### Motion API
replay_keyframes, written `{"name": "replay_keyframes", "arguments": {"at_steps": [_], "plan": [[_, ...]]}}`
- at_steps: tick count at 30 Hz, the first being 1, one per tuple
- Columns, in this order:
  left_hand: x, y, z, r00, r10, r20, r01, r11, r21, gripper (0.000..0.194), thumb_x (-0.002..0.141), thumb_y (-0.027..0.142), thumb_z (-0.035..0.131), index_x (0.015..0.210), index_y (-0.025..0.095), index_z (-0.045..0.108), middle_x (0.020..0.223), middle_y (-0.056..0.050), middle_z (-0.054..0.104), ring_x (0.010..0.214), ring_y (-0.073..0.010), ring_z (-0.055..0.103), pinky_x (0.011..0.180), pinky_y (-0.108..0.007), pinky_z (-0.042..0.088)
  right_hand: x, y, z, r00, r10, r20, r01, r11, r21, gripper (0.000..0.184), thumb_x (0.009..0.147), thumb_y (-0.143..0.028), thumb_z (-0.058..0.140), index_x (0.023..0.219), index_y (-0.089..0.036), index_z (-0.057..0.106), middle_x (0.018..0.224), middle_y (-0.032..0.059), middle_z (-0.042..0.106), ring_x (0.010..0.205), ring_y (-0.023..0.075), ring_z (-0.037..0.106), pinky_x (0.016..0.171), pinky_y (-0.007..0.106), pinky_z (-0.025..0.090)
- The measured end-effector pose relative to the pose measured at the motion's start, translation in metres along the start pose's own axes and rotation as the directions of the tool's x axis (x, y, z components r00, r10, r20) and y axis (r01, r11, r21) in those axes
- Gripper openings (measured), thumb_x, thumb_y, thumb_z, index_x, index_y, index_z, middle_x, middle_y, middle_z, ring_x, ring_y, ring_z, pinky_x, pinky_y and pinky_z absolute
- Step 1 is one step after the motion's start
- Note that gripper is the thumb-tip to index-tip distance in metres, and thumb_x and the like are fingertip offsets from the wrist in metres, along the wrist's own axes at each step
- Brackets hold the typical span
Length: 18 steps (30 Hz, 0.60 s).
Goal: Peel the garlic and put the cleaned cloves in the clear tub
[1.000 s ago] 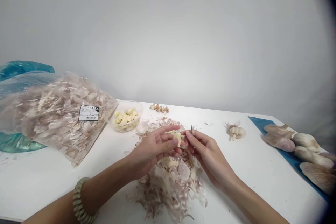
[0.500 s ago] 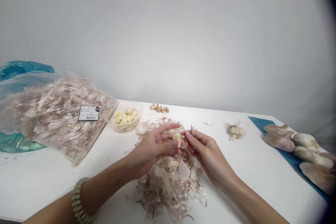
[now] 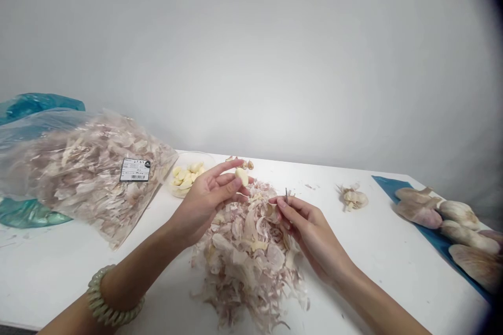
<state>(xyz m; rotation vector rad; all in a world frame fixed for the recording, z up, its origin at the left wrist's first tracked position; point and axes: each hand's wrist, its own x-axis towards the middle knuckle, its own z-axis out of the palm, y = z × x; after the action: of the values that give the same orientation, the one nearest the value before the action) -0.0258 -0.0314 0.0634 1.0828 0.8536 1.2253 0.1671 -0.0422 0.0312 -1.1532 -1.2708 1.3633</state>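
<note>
My left hand pinches a peeled, pale yellow garlic clove between thumb and fingertips, lifted above the table between the skin pile and the clear bowl. That bowl holds several peeled cloves. My right hand stays over a heap of papery garlic skins, fingers closed round a small knife whose thin blade tip pokes up. A piece of skin sits against its fingertips.
A big clear bag of garlic skins lies at the left over a teal bag. Several unpeeled cloves lie at the back. A partly broken bulb sits right of centre. Whole bulbs rest on a blue sheet at right.
My left hand has carried the peeled clove up and left, away from my right hand and toward the bowl. The right hand has stayed put with the knife.
</note>
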Motion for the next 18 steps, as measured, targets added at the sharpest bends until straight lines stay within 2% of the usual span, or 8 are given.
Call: {"name": "replay_keyframes", "arguments": {"at_steps": [4,7,13,18], "plan": [[-0.003,-0.001,0.005,0.993,-0.067,0.101,0.068,0.998,-0.004,0.052,0.075,0.026,0.07,0.124,0.02,0.051,0.085,-0.004,0.066,0.077,-0.0123,0.062,0.076,-0.026,0.049,0.0,-0.002,0.002,1.0,-0.006,0.002,0.006,1.0,0.008,0.032,0.076,-0.049,0.062,0.08,-0.017,0.062,0.065,-0.0007,0.045,0.059,0.0123,0.038,0.054,0.025,0.031],[-0.005,0.0,0.008,0.972,-0.143,0.189,0.146,0.989,-0.004,0.054,0.077,0.025,0.068,0.126,0.019,0.048,0.087,-0.005,0.067,0.075,-0.0118,0.062,0.075,-0.026,0.049,-0.001,-0.002,0.003,1.0,-0.021,-0.015,0.022,0.999,0.044,0.033,0.075,-0.047,0.064,0.086,-0.017,0.064,0.063,-0.0015,0.046,0.057,0.0114,0.038,0.055,0.025,0.033],[-0.007,-0.007,0.01,0.875,-0.252,0.413,0.27,0.963,0.016,0.057,0.078,0.025,0.067,0.13,0.021,0.045,0.09,-0.007,0.067,0.072,-0.0128,0.061,0.072,-0.029,0.048,-0.001,-0.001,0.001,0.996,-0.087,-0.027,0.088,0.995,0.056,0.037,0.073,-0.047,0.066,0.095,-0.017,0.063,0.067,0.0003,0.054,0.062,0.0139,0.048,0.059,0.027,0.039],[-0.007,-0.017,0.009,0.803,-0.275,0.53,0.309,0.951,0.025,0.059,0.077,0.027,0.067,0.132,0.024,0.045,0.087,-0.007,0.066,0.071,-0.0121,0.06,0.071,-0.026,0.045,0.0,0.002,0.001,0.993,-0.111,-0.027,0.11,0.993,-0.028,0.034,0.072,-0.05,0.066,0.079,-0.017,0.06,0.057,-0.0008,0.051,0.053,0.0129,0.045,0.05,0.027,0.036]]}}
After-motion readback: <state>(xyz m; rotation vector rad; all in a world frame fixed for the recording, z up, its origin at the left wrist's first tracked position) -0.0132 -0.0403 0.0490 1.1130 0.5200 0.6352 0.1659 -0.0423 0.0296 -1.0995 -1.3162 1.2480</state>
